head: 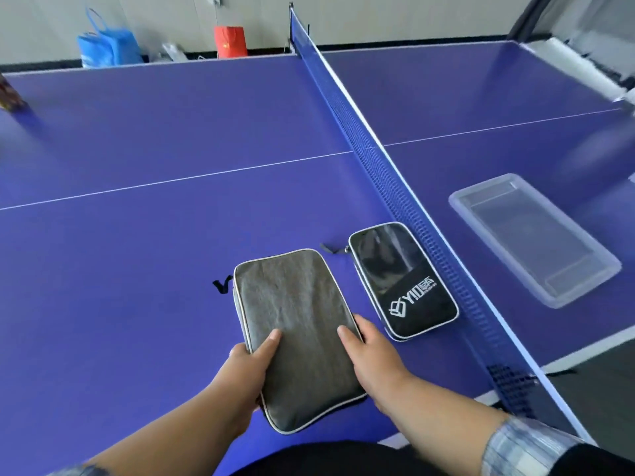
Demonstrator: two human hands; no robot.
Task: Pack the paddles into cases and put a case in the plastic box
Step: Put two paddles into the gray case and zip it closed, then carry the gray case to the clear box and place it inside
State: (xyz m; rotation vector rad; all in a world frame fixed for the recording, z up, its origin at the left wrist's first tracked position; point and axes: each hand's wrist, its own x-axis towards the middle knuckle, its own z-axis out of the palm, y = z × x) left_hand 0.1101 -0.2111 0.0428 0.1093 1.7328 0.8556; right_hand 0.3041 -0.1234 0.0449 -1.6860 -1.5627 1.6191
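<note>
The left hand (247,369) is gripping the grey case (295,324) by its left edge, thumb on top. The right hand (371,359) is gripping its right edge. The black case (402,280) is lying just right of that hand, and the box (481,187) is sitting farther right, past the net (395,187).

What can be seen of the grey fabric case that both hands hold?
The grey fabric case is a flat rounded rectangle with pale piping and a wrinkled face. It looks zipped shut; a black pull tab sticks out at its far left corner. The left hand and the right hand grip its near sides, thumbs on top. It points away from the person over the blue table, left of the black printed case, not touching it.
</note>
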